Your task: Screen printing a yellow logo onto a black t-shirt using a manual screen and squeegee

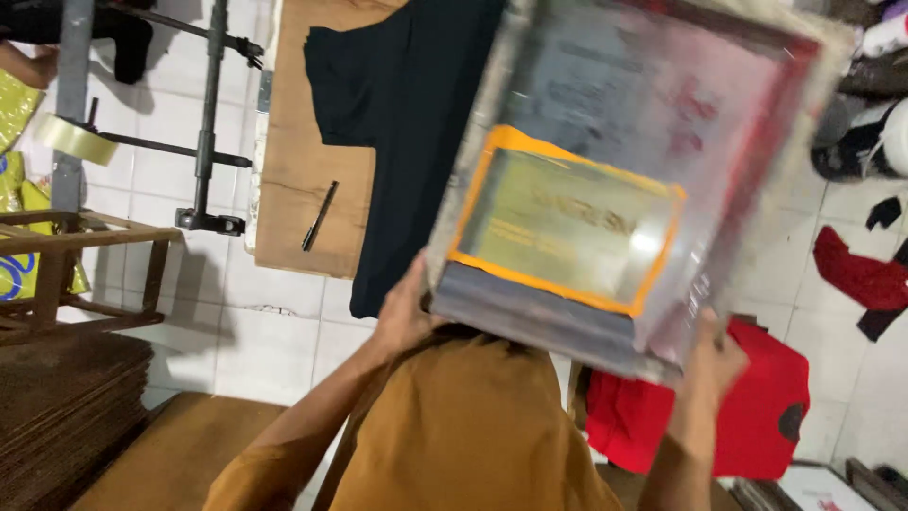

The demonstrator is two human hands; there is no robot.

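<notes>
White-tiled floor (274, 350) all around, with a wooden table (303, 161) at the upper middle of the head view. Black shirt (407, 114) spread along the table's right edge, hem hanging over the near edge; black pen (320, 216) lying near the near-left corner.

Printing screen frame (624, 180) held up and tilted above the shirt, blurred, an orange-taped window (567, 222) in its mesh. Left hand (405, 308) clamped on the frame's near-left corner, fingers wrapped under it. Right hand (716, 364) gripping the near-right corner; fingers closed on the edge, though partly hidden behind it.

Judged best handled by keeping both corners level and squaring the taped window over the shirt's chest, away from the pen.

Elsewhere: red shirt (757, 416) on the floor at lower right, more red and dark cloth at the right edge. Metal stand (205, 114) left of the table, tape roll (71, 139) beside it, wooden rack (85, 274) and stacked brown boards (66, 416) at left. Nothing between frame and shirt.
</notes>
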